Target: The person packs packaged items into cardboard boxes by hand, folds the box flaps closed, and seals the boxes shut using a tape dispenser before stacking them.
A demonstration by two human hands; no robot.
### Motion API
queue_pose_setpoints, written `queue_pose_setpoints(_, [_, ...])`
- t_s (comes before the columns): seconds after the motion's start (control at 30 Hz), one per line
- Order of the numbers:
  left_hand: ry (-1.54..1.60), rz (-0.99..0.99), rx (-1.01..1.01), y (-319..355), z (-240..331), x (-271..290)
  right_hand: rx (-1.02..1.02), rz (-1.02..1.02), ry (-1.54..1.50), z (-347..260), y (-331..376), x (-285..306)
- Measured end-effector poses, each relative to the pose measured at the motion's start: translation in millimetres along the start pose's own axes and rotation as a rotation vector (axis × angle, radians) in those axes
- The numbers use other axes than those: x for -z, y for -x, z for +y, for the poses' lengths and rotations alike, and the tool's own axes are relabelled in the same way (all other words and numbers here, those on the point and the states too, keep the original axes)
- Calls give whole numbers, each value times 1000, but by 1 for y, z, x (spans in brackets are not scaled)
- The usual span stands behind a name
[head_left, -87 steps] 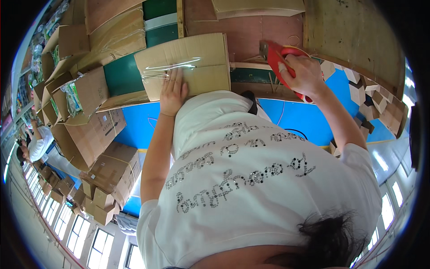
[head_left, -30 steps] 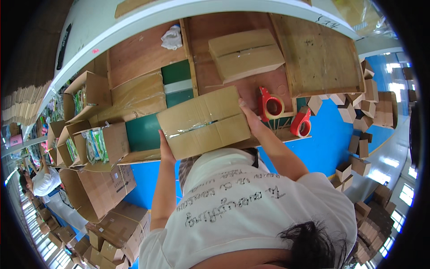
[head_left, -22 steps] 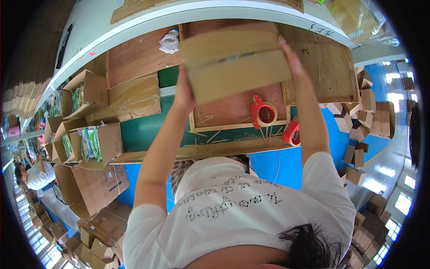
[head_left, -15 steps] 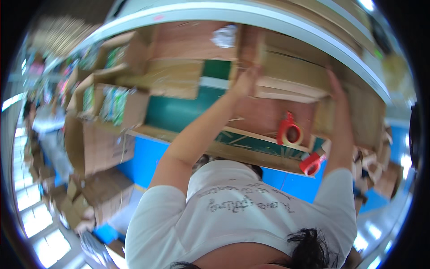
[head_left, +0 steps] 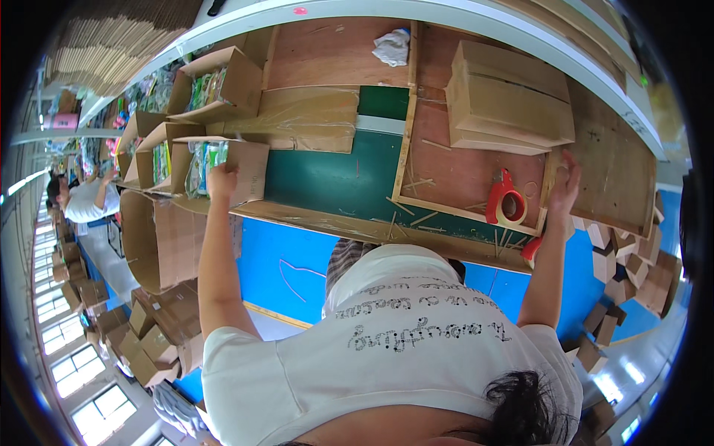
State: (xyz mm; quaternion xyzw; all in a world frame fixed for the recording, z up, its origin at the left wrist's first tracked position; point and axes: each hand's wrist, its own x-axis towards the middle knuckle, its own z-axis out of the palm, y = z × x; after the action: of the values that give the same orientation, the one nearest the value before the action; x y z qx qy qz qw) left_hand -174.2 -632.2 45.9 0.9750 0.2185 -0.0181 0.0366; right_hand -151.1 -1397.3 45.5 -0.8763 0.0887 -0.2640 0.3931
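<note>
My left hand is at an open carton of green-and-white packets on the left side of the bench. Its fingers are curled at the carton's near flap and seem closed on it; the fingertips are hidden. At the right, my right hand is empty with its fingers apart, close to the wooden rim of the bench. Beyond it lies a closed brown carton, touched by neither hand. A red tape dispenser sits left of my right hand, and a second red dispenser shows partly beside my right wrist.
More open cartons with packets stand at the left. A flat cardboard sheet and a crumpled white wad lie on the bench. Thin wooden strips are scattered near its front edge. Small boxes pile up at right.
Both hands have come off the closed carton. My left hand has moved left to the open packet carton, and my right hand has drawn back nearer to me.
</note>
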Motion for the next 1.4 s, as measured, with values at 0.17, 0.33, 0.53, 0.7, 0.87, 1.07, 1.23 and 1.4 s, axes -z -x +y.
queue_pose_setpoints(0.17, [568,-179,42,8,74,87,-271,-140,-49,-53,48,5])
queue_pose_setpoints(0.33, [617,-338,-149,97,222,101,-280,-278,-85,-75,86,-17])
queue_pose_setpoints(0.53, [966,-584,-401,168,375,36,-216,-499,-402,-130,123,-59])
queue_pose_setpoints(0.7, [1242,-165,-505,168,334,33,-213,-429,-303,-120,112,-46])
queue_pose_setpoints(0.87, [1200,-263,-402,101,241,-34,-215,-666,-215,-124,87,-43])
queue_pose_setpoints(1.07, [743,-18,-975,117,268,-48,234,-648,4,-100,100,-82])
queue_pose_setpoints(1.23, [533,-105,-1072,121,279,-56,393,-689,333,-92,115,-109])
queue_pose_setpoints(1.4, [335,-181,-1064,116,286,-60,380,-702,464,-109,119,-117])
